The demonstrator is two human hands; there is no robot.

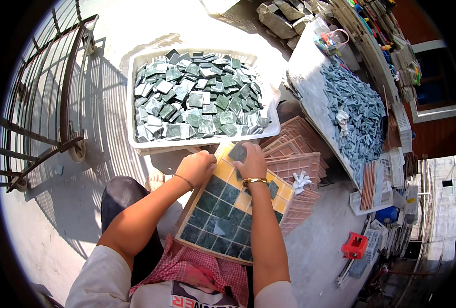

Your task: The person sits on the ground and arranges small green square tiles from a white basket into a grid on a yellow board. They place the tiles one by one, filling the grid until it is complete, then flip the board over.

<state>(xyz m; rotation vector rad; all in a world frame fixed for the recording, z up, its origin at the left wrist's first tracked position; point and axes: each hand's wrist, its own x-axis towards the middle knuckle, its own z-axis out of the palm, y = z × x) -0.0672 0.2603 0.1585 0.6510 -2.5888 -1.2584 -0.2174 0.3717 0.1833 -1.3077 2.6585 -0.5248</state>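
Note:
A yellow grid tray (pixel 242 200) rests on my lap, its nearer part filled with dark green square stone tiles (pixel 212 206). A paler broken piece (pixel 221 227) lies on top of them. My right hand (pixel 253 165) pinches a dark green square tile (pixel 238 152) over the tray's far end, where yellow squares show. My left hand (pixel 196 167) is closed at the tray's far left edge; its fingertips are partly hidden. Another loose tile (pixel 273 189) sits beside my right wrist. Just beyond the tray stands a white plastic crate (pixel 131 108) heaped with green tiles (pixel 202 102).
Reddish-brown grid trays (pixel 300 169) are stacked at the right, a crumpled white glove (pixel 301 181) on them. Behind, a slanted board (pixel 310 84) carries a heap of thin grey-green stone strips (pixel 353 105). A metal-barred cart (pixel 66 97) stands left. A red crate (pixel 354 245) sits at lower right.

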